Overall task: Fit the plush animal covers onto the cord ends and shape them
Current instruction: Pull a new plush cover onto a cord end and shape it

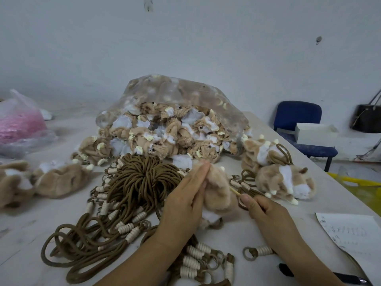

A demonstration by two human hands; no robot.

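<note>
A tan plush cover (pixel 218 195) is held upright over a grey table (pixel 31 234), just right of a bundle of brown cords (pixel 142 180). It is pressed by the straight fingers of the left hand (pixel 185 201). A thin stick (pixel 235 190), tip at the cover, is pinched by the right hand (pixel 266 211). A clear bag (pixel 185 89) of covers is seen behind.

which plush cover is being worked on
The tan plush cover against the left hand, met by the stick in the right hand; the others lie untouched on the table.
</note>
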